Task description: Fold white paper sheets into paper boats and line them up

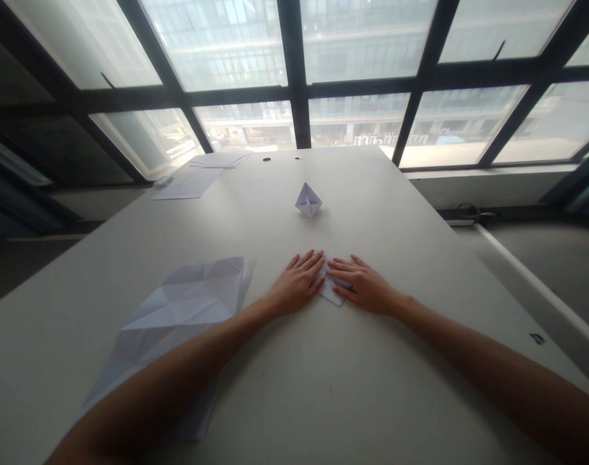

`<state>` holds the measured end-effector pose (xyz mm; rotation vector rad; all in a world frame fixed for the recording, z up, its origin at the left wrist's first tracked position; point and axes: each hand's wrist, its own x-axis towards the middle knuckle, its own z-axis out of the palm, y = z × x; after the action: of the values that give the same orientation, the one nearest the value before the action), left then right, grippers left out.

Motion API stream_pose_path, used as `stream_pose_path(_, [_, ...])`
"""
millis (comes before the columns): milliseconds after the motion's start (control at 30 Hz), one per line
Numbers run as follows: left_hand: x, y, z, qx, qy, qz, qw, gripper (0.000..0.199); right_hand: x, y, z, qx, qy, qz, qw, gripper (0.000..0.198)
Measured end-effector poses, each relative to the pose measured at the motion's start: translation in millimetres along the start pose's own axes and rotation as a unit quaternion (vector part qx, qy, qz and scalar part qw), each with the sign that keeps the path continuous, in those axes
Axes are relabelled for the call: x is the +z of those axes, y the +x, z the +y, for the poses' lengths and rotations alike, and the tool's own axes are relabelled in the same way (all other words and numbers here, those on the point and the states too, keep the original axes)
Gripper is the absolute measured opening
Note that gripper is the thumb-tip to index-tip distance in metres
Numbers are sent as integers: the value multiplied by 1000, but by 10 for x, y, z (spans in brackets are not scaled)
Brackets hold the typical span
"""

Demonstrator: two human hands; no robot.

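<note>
A small folded piece of white paper [332, 295] lies on the white table, partly covered by both of my hands. My left hand [299, 282] rests flat on its left side, fingers stretched out. From the right, my right hand [365, 284] lies over the other side with its fingers spread and pointing inward. The fingertips of the two hands almost meet over the paper, so its upper part is mostly hidden. Straight ahead of the hands stands a folded paper boat [309, 201], upright on the table.
A large creased sheet of paper [188, 300] lies at the left, partly under my left forearm. Several flat sheets [192, 183] are at the far left of the table [372, 226]. Big windows [355, 45] stand behind it. A small dark mark [537, 338] is near the right edge.
</note>
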<state>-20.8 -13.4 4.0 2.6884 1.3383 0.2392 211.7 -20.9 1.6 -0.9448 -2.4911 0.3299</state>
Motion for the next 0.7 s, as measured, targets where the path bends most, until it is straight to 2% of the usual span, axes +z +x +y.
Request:
stream_pose_path(200, [61, 19, -16, -17, 11, 15, 1000, 53, 55, -11, 46, 44, -36, 12, 998, 38])
stream_pose_path(367, [58, 28, -22, -17, 10, 9, 1000, 52, 86, -16, 178, 166, -89, 79, 979, 41])
stream_pose_path(433, [56, 28, -21, -18, 9, 8, 1000, 52, 68, -15, 209, 193, -85, 102, 972, 42])
stream_pose_path(500, [55, 26, -17, -18, 8, 9, 1000, 52, 37, -9, 201, 184, -61, 123, 973, 42])
stream_pose_path(567, [54, 24, -12, -18, 7, 13, 1000, 52, 4, -2, 151, 139, -27, 131, 981, 41])
stream_pose_path(633, [54, 23, -9, -17, 4, 16, 1000, 52, -17, 1, 78, 74, 2, 105, 992, 43])
stream_pose_path(700, [55, 24, -10, -17, 2, 18, 1000, 52, -18, -2, 10, 19, 13, 53, 998, 49])
